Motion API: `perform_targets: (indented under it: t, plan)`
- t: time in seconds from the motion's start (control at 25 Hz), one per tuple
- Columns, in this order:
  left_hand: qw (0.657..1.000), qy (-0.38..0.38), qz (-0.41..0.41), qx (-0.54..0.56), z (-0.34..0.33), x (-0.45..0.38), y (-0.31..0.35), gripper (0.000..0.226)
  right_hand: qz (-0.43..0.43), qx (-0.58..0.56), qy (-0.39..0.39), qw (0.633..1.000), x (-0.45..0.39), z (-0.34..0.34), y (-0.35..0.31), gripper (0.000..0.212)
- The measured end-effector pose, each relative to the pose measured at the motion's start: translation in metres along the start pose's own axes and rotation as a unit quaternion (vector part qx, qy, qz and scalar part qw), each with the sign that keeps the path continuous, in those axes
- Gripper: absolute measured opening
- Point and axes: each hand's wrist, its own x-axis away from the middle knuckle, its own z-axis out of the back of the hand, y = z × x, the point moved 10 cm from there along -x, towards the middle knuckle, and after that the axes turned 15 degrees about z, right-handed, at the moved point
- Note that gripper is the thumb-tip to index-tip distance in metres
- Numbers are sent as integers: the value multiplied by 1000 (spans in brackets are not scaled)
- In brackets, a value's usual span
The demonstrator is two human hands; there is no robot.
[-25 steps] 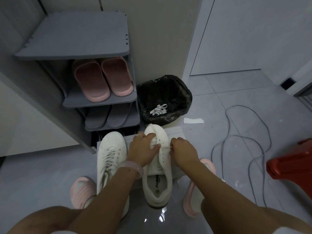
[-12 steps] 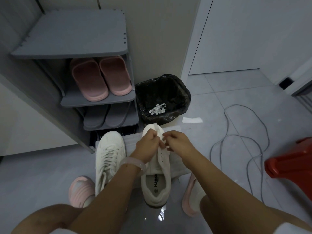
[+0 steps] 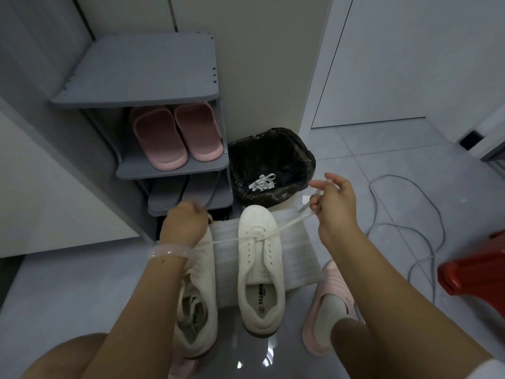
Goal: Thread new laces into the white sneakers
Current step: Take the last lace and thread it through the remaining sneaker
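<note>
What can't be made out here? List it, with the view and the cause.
Head view only:
- Left hand: its palm side faces away, so the lace end in its grip is hidden.
- Left sneaker: the forearm covers its toe and most eyelets.
- Insole print in the right sneaker: too small to read fully.
- Red object: cut off by the right edge.

A grey shoe rack (image 3: 153,77) stood against the wall, with pink slippers (image 3: 175,135) on its middle shelf and grey ones (image 3: 185,192) below. Beside it sat a bin lined with a black bag (image 3: 273,160). The floor (image 3: 382,149) was pale grey tile, crossed by a loose grey cable (image 3: 426,231) near a red stool (image 3: 478,272).
</note>
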Motion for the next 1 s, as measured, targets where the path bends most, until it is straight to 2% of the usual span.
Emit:
perform_targets:
  t: [0.08,0.12,0.16,0.2,0.28,0.32,0.36,0.4,0.48,0.56,0.64,0.72,0.8,0.84,0.96,1.0]
  plan:
    - [985,18,-30,-167,-11,5,2,30,10,-8,-29,999,7,-11,-7,25]
    - [981,23,-85,-172,-19,12,16,32,7,-30,-55,998,13,-21,-8,24]
    - [978,-9,-168,-124,-30,30,37,34,-3,-68,-83,994,21,-34,-7,20]
    - [966,-92,-236,-46,-48,50,55,34,-19,-114,-111,987,31,-47,-6,16]
    - [909,-287,-285,102,-79,96,78,22,-41,-187,-143,971,42,-66,-8,11]
    - [888,-337,-277,148,-86,104,80,13,-45,-212,-142,966,42,-68,-11,11]
    - [886,-343,-260,173,-87,101,79,15,-52,-241,-124,961,35,-64,-13,12]
    - [899,-316,-238,186,-83,88,76,21,-65,-277,-89,955,24,-55,-14,13]
    - [938,-211,-189,202,-62,58,62,27,-86,-350,5,933,-2,-26,-13,14]
    - [953,-127,-135,241,-39,31,45,28,-81,-383,72,917,-22,3,-14,14]
    - [959,-75,-70,265,-29,12,25,27,-61,-351,84,931,-34,22,-16,15]
    - [952,-68,-10,298,-31,3,9,28,-42,-298,80,950,-38,28,-18,16]
    - [927,-77,55,363,-37,0,-2,30,-29,-276,84,957,-39,32,-19,21]
    - [903,-81,98,409,-40,-1,-9,29,-22,-277,91,956,-41,35,-18,27]
    - [798,-119,192,559,-54,3,-21,21,-6,-274,113,955,-47,49,-19,36]
    - [785,-123,187,578,-55,3,-20,21,-6,-266,118,957,-49,53,-20,37]
